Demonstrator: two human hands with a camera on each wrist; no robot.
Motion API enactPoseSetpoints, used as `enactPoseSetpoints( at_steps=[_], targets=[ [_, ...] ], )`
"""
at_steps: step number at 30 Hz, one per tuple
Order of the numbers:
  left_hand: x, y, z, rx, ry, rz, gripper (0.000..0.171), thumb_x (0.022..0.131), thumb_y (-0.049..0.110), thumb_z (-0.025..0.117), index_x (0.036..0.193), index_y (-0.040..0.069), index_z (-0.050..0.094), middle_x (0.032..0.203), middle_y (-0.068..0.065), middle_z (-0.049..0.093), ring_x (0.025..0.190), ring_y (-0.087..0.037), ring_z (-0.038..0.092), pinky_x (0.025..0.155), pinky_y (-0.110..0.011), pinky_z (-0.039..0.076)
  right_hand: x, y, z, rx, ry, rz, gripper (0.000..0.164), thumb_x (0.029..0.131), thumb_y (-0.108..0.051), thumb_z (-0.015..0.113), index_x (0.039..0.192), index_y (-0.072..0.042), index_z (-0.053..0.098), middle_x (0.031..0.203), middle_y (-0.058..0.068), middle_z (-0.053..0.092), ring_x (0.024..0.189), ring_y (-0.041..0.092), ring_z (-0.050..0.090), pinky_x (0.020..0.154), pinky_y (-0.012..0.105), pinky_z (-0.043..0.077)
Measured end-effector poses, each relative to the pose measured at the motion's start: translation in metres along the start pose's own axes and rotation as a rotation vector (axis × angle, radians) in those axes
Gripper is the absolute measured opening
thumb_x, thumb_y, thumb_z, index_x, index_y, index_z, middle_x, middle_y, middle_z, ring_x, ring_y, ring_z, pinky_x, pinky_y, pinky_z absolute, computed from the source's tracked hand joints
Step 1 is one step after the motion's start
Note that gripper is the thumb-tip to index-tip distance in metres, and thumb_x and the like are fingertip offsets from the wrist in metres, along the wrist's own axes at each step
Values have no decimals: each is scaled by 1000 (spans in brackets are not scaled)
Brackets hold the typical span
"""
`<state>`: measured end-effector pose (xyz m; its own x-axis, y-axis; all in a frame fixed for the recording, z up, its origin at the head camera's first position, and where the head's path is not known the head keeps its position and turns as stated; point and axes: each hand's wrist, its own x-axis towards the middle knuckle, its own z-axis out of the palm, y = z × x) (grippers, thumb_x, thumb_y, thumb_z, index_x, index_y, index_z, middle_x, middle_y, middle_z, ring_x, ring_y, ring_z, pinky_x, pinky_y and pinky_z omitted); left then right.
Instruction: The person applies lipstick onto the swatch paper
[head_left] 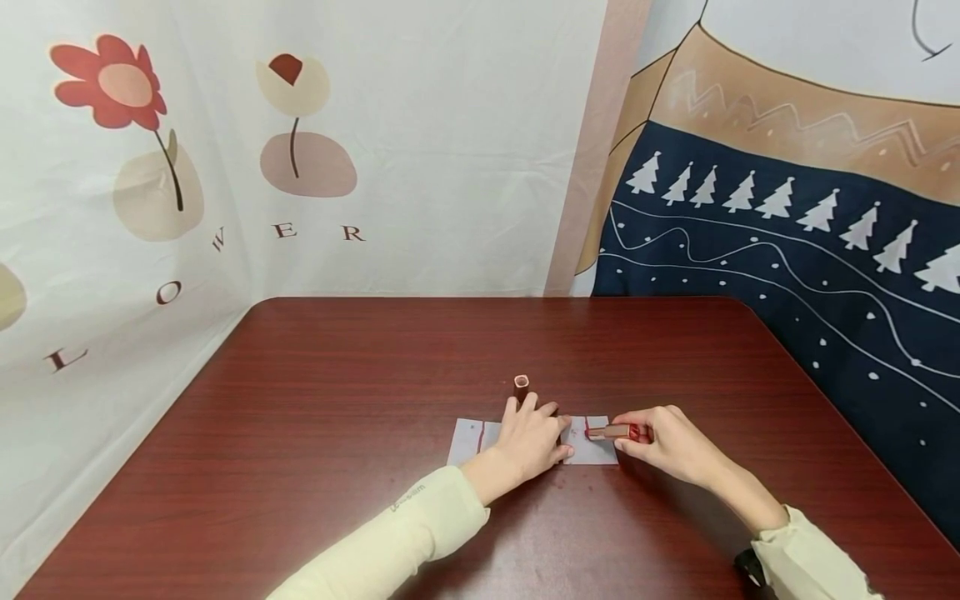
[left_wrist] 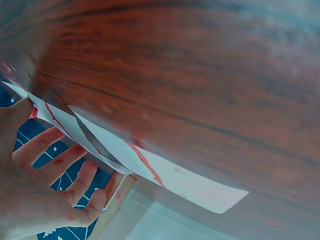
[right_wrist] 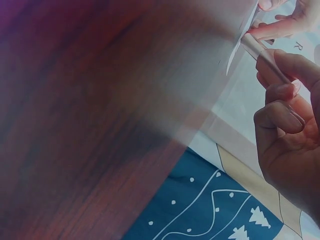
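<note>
My right hand (head_left: 675, 442) pinches a lipstick (head_left: 615, 432), its tip against a white paper piece (head_left: 596, 454) that bears a red stroke. In the right wrist view, thumb and fingers curl round the lipstick (right_wrist: 270, 67). With fingers spread, my left hand (head_left: 528, 437) rests on the paper and covers part of it. A second white paper piece (head_left: 465, 442), also marked with a red stroke, reaches out to its left. Just beyond the left fingertips stands the lipstick cap (head_left: 521, 385). Small red smudges show on the left hand (left_wrist: 50, 180) in the left wrist view.
The dark red-brown wooden table (head_left: 360, 358) extends around the papers. Behind it hangs a white curtain (head_left: 450, 167) with printed flowers and letters. A navy cloth (head_left: 712, 242) with white trees hangs at the right.
</note>
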<state>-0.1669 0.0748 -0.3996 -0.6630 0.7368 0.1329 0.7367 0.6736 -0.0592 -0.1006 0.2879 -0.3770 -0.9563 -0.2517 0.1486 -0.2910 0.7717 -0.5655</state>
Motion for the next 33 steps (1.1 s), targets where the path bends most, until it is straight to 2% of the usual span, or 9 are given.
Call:
enactPoseSetpoints(
  at_steps=[5,19,33],
  targets=[
    [0,0,-1,-4,-11,-5,41,83,53,61,116,29,67,118,5,61,96,-19,46,73,-37,31,0,0,0,1,-1,-2,27,79,-10,74,103,2,68,56,-12,47,47,0,37,40,20,32],
    [0,0,0,-5,7,2,39,82,52,63,113,29,68,112,5,63,94,-20,46,71,-36,32,-2,0,0,0,-4,1,27,79,-11,74,102,1,68,58,-12,50,48,0,37,41,20,32],
    [-1,-1,-1,-13,-7,-3,40,83,52,62,114,29,67,115,4,62,96,-20,46,72,-37,32,-4,-2,-1,-5,-15,6,28,79,-15,74,103,0,68,56,-13,47,48,0,37,41,20,32]
  ],
)
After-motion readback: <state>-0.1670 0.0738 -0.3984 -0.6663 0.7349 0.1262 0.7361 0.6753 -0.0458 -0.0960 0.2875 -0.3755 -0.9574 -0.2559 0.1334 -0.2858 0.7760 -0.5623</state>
